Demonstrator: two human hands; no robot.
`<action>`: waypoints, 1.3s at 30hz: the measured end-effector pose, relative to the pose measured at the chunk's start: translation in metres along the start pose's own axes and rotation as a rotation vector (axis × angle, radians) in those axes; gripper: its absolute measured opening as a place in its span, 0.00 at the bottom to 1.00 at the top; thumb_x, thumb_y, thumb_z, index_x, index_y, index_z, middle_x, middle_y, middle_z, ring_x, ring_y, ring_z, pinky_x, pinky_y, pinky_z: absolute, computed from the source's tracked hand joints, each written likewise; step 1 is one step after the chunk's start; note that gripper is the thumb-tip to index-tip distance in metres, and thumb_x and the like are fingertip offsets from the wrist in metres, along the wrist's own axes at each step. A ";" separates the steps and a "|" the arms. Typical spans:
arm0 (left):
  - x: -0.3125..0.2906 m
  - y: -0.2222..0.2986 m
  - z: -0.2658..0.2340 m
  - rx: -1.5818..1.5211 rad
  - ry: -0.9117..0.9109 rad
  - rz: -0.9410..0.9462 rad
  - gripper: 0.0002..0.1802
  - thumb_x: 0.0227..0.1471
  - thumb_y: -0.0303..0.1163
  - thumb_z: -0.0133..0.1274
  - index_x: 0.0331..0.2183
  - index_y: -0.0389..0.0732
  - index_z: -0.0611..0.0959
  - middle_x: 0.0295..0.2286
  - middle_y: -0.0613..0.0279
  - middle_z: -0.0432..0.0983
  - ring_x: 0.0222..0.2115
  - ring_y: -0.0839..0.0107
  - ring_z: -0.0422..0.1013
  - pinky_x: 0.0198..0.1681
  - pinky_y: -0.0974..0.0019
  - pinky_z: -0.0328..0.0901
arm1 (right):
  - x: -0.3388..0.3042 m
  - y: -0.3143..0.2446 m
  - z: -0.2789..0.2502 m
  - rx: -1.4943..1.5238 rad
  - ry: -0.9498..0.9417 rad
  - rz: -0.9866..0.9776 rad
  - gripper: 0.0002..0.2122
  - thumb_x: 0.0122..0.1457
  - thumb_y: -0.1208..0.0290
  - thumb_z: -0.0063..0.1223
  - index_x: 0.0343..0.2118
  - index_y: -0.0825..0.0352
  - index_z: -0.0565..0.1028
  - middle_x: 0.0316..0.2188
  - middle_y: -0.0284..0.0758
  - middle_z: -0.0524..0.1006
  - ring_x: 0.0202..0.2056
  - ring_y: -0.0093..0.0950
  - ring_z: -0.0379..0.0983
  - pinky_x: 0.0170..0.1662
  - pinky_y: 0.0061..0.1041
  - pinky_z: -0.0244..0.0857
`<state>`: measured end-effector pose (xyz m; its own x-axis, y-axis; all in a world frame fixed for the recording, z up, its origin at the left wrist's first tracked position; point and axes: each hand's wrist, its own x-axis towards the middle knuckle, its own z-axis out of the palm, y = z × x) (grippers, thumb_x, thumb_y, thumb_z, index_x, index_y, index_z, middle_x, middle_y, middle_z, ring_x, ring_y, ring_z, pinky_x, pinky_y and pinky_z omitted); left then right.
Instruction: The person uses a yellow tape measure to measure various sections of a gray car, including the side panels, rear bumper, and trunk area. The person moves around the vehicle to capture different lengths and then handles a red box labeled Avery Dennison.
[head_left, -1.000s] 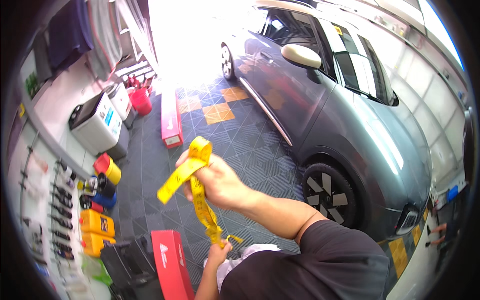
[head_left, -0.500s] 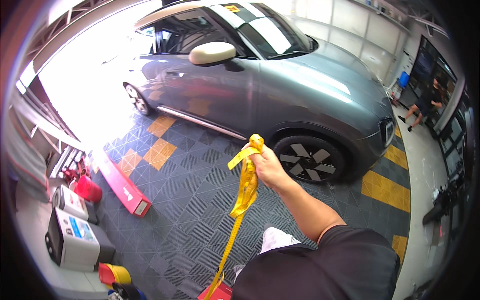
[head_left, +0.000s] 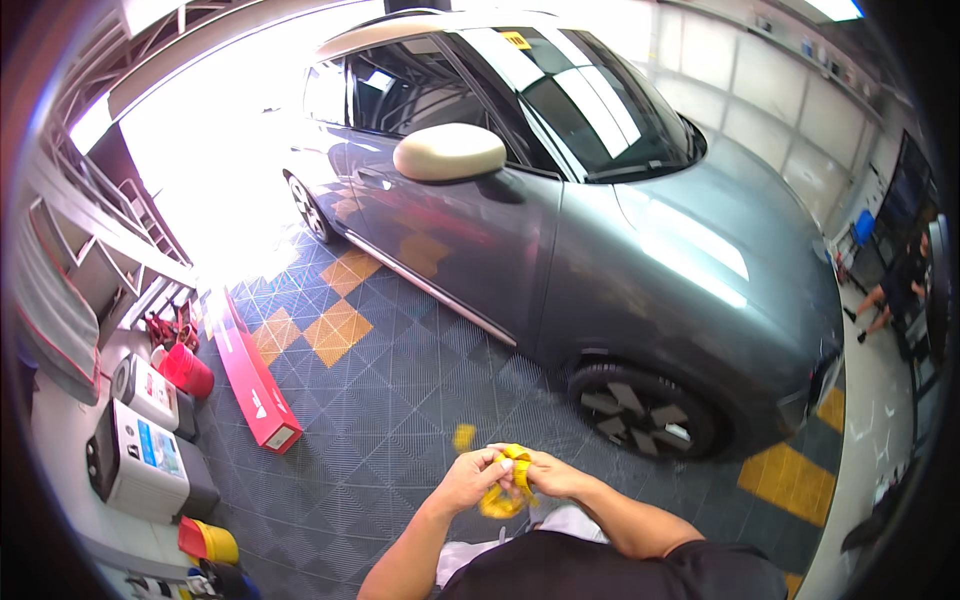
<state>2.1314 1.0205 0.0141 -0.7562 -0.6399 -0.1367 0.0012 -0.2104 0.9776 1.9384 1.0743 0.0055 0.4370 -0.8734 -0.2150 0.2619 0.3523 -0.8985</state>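
Note:
A flexible yellow tape measure [head_left: 503, 500] is bunched in loops between my two hands, low in front of my body. The fingers of my left hand [head_left: 470, 481] pinch it from one side. My right hand [head_left: 549, 474] is closed around it from the other side, and the two hands touch or nearly touch. A blurred loose end of the tape sticks out above my left hand. Some loops hang below the fingers. Just beyond my hands stands a grey car [head_left: 470, 250] with a cream mirror [head_left: 450, 153]; its front wheel [head_left: 640, 412] is to the right of them.
A long red box [head_left: 250, 385] lies on the tiled floor [head_left: 380, 440] at left. Along the left wall are a red bucket [head_left: 186, 370], grey-and-white cases [head_left: 145, 465] and a yellow-and-red container [head_left: 208, 541]. Another person [head_left: 893, 287] is at the far right.
My left hand has come into view and joined my right hand on the tape. The right hand has drawn down toward my body. The long hanging strand has been gathered up.

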 end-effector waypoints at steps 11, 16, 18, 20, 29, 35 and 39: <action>0.123 0.050 -0.060 -0.249 0.290 0.202 0.24 0.57 0.27 0.51 0.55 0.34 0.69 0.47 0.55 0.71 0.42 0.68 0.73 0.48 0.64 0.68 | 0.060 -0.291 -0.117 -1.177 0.326 -0.431 0.19 0.50 0.81 0.53 0.48 0.66 0.72 0.35 0.39 0.79 0.37 0.33 0.78 0.42 0.32 0.71; 0.142 0.006 -0.123 0.078 0.600 -0.044 0.21 0.55 0.34 0.55 0.49 0.36 0.76 0.43 0.55 0.75 0.41 0.68 0.74 0.46 0.65 0.69 | 0.052 -0.499 -0.207 -1.701 1.153 -1.011 0.16 0.57 0.81 0.51 0.49 0.68 0.71 0.39 0.44 0.78 0.40 0.40 0.77 0.42 0.35 0.70; 0.127 -0.027 -0.140 0.301 0.749 -0.123 0.21 0.54 0.38 0.56 0.48 0.37 0.78 0.43 0.53 0.75 0.41 0.64 0.74 0.47 0.62 0.68 | 0.061 -0.561 -0.268 -1.920 1.303 -0.975 0.15 0.59 0.79 0.49 0.50 0.68 0.71 0.43 0.46 0.77 0.43 0.43 0.75 0.44 0.37 0.68; 0.098 -0.086 -0.148 0.481 0.926 -0.211 0.22 0.52 0.41 0.56 0.47 0.39 0.79 0.43 0.50 0.75 0.43 0.58 0.74 0.48 0.58 0.68 | 0.106 -0.609 -0.342 -2.068 1.267 -0.913 0.17 0.61 0.73 0.47 0.54 0.67 0.68 0.49 0.47 0.74 0.50 0.43 0.71 0.51 0.37 0.65; -0.021 -0.292 0.050 -0.191 1.819 -0.794 0.20 0.50 0.43 0.57 0.40 0.40 0.82 0.38 0.50 0.80 0.42 0.54 0.75 0.47 0.55 0.67 | 0.413 -0.396 -0.339 -1.981 0.345 -1.111 0.20 0.58 0.68 0.53 0.52 0.71 0.71 0.43 0.49 0.76 0.46 0.42 0.74 0.48 0.34 0.67; -0.064 -0.351 0.203 -0.572 1.901 -0.738 0.22 0.50 0.47 0.57 0.40 0.40 0.82 0.37 0.52 0.80 0.41 0.57 0.75 0.46 0.57 0.68 | 0.349 -0.022 -0.099 -1.598 -0.980 -0.331 0.22 0.55 0.65 0.57 0.50 0.74 0.72 0.38 0.50 0.78 0.43 0.41 0.77 0.46 0.31 0.69; -0.125 -0.371 0.276 -0.867 2.109 -0.526 0.19 0.51 0.42 0.58 0.40 0.38 0.81 0.37 0.54 0.79 0.35 0.62 0.76 0.38 0.62 0.70 | 0.232 0.130 0.079 -1.424 -1.359 -0.050 0.19 0.61 0.61 0.53 0.49 0.71 0.73 0.33 0.41 0.80 0.34 0.28 0.75 0.39 0.26 0.69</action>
<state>2.0451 1.3826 -0.2869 0.6805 0.0752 -0.7288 0.7057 -0.3347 0.6244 2.1415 0.9435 -0.1308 0.8925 0.1628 -0.4207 -0.1683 -0.7451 -0.6454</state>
